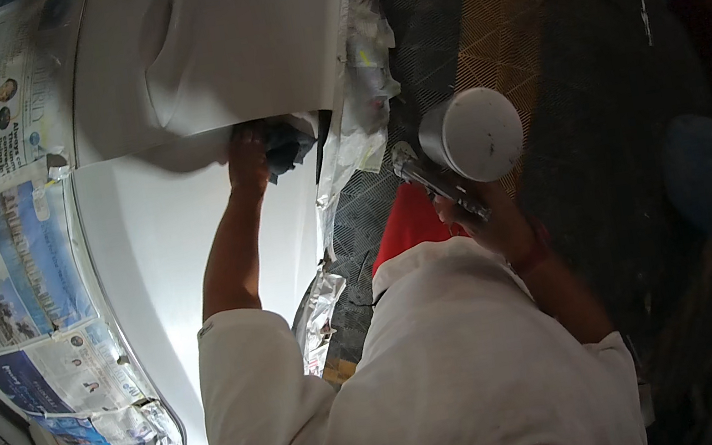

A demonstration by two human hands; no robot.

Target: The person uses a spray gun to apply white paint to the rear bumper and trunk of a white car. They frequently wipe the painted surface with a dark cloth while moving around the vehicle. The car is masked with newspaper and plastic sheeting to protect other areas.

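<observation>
My left hand (248, 163) is closed on a dark grey cloth (287, 145), pressed against a white car body panel (185, 248) near the seam between two panels. Part of the fingers is hidden by the cloth and shadow. Off to the right, away from the car, my right hand (499, 224) grips a spray gun (437, 181) with a metal body. A round white cup (483, 134) with a few specks on its lid sits on top of the gun.
Newspaper masking (40, 261) covers the car along the left. More crumpled masking paper (367, 83) hangs along the panel's right edge. Dark floor tiles with an orange-brown strip (496, 17) lie to the right. A pale bluish object (707, 170) stands in the shadow at far right.
</observation>
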